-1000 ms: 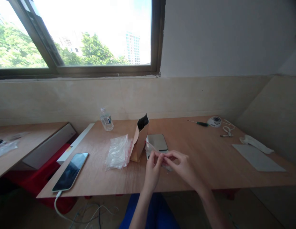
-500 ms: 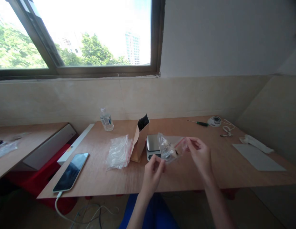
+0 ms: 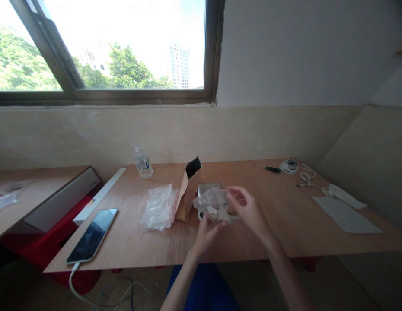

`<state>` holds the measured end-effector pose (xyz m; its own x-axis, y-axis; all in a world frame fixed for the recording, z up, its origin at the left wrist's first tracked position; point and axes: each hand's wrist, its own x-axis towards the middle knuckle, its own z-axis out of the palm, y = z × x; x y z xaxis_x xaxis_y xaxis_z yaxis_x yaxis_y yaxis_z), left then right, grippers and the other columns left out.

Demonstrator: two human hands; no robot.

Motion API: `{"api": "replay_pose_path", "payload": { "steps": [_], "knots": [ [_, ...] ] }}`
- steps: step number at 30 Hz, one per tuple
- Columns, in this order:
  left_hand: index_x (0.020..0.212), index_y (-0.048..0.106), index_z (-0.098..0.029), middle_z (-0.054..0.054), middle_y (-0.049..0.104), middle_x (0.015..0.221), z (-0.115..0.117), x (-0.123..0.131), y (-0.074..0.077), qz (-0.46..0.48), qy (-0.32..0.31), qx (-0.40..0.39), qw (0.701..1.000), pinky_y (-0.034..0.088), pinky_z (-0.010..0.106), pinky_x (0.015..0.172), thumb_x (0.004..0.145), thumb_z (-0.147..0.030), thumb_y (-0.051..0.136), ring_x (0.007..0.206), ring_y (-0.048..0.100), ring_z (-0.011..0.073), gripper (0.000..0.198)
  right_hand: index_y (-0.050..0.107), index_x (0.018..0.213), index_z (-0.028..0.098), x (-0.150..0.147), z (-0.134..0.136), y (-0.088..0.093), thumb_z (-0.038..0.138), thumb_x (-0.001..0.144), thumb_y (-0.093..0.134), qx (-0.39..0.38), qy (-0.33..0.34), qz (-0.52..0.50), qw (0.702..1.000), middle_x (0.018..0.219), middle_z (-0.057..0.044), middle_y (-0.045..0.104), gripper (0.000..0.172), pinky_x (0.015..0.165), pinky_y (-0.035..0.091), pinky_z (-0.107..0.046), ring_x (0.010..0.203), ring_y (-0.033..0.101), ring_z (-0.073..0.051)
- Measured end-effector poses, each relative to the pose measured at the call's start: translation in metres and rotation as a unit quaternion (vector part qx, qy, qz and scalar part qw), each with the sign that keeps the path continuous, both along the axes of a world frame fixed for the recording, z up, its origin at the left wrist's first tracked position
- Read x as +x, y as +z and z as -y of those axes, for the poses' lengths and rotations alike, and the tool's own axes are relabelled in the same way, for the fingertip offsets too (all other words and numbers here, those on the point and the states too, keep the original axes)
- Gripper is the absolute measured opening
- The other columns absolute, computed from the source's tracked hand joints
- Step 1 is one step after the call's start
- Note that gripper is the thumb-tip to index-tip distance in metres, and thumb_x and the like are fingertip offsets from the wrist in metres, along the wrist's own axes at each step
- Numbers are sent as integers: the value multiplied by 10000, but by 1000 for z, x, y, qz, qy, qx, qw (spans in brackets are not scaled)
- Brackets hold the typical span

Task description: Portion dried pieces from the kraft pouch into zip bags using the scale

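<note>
1. You have the clear bag (image 3: 210, 198), with pale pieces inside, between your two hands, in front of the scale (image 3: 208, 186) and partly hiding it, toward the front edge of the bench (image 3: 279, 233)
2. Your left hand (image 3: 206, 236) pinches the bag's lower side, thumb and fingers closed on it from the front-edge side of the bench
3. Your right hand (image 3: 248, 208) has its fingertips drawn together at the bag's upper right edge; how firmly they press, you cannot tell from here
4. From that right-hand grip the bag lies leftward, its crumpled length running roughly along the bench's front edge, its left end pointing at the paper pouch (image 3: 188, 198)
5. Your left hand is nearer the lumpy contents and the pouch; your right is nearer the bench's right edge
</note>
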<state>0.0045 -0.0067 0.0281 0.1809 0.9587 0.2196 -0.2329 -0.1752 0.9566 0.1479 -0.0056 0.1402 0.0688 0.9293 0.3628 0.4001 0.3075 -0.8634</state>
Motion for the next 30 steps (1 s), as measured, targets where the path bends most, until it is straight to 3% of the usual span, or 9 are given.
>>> {"api": "replay_pose_path", "payload": {
  "steps": [2, 4, 9, 14, 18, 22, 25, 30],
  "knots": [
    [1111, 546, -164, 114, 615, 1145, -5, 0, -3, -9, 35, 0, 999, 425, 374, 926, 716, -343, 677, 1049, 578, 234, 453, 602, 1009, 215, -1, 2, -3, 356, 830, 529, 78, -42, 79, 993, 1005, -93, 615, 239, 812, 477, -366, 928, 591, -221],
    [1077, 565, -157, 108, 646, 1082, -10, -3, -8, -29, 77, 7, 997, 455, 363, 880, 691, -331, 697, 1000, 602, 233, 443, 612, 949, 226, -2, 4, -3, 318, 851, 500, 107, -19, 130, 986, 985, -85, 591, 175, 846, 458, -365, 959, 568, -219],
    [980, 607, -152, 95, 691, 965, -16, -11, -25, -70, 137, 25, 988, 490, 333, 773, 698, -262, 660, 878, 641, 222, 307, 603, 1049, 249, -2, 4, -7, 355, 836, 543, -40, 168, 175, 969, 1095, -56, 590, 245, 915, 428, -367, 1063, 543, -225],
    [851, 640, -179, 58, 712, 841, -16, -14, -26, -109, 144, 41, 983, 493, 314, 743, 697, -211, 609, 837, 648, 217, 160, 552, 1189, 258, -3, -5, -8, 358, 796, 594, -95, 219, 165, 957, 1237, -74, 546, 408, 991, 369, -422, 1170, 487, -261],
    [868, 639, -178, 57, 711, 856, -14, -14, -24, -124, 135, 54, 982, 484, 299, 738, 711, -179, 575, 824, 649, 208, 170, 601, 1125, 265, -4, -11, 2, 302, 771, 621, -86, 258, 160, 949, 1180, -65, 587, 357, 968, 392, -400, 1124, 523, -252],
    [895, 633, -174, 62, 706, 889, -12, -15, -22, -110, 143, 52, 982, 478, 289, 727, 729, -189, 570, 810, 644, 202, 179, 617, 1066, 232, -1, -18, 2, 245, 773, 603, -92, 276, 154, 944, 1071, -58, 616, 294, 882, 451, -354, 1000, 577, -213],
    [887, 629, -170, 59, 702, 872, -11, -16, -19, -97, 156, 47, 982, 473, 287, 728, 750, -202, 555, 802, 634, 197, 159, 609, 1040, 208, 2, -21, -4, 237, 752, 619, -100, 250, 119, 956, 976, -37, 622, 290, 793, 487, -309, 891, 599, -179],
    [855, 630, -166, 45, 697, 792, -10, -16, -16, -84, 174, 29, 981, 472, 275, 674, 751, -255, 571, 724, 626, 187, 149, 603, 1038, 199, 11, -23, -1, 349, 712, 676, -127, 220, 55, 966, 1018, -48, 623, 366, 806, 500, -326, 905, 607, -186]
  ]
}}
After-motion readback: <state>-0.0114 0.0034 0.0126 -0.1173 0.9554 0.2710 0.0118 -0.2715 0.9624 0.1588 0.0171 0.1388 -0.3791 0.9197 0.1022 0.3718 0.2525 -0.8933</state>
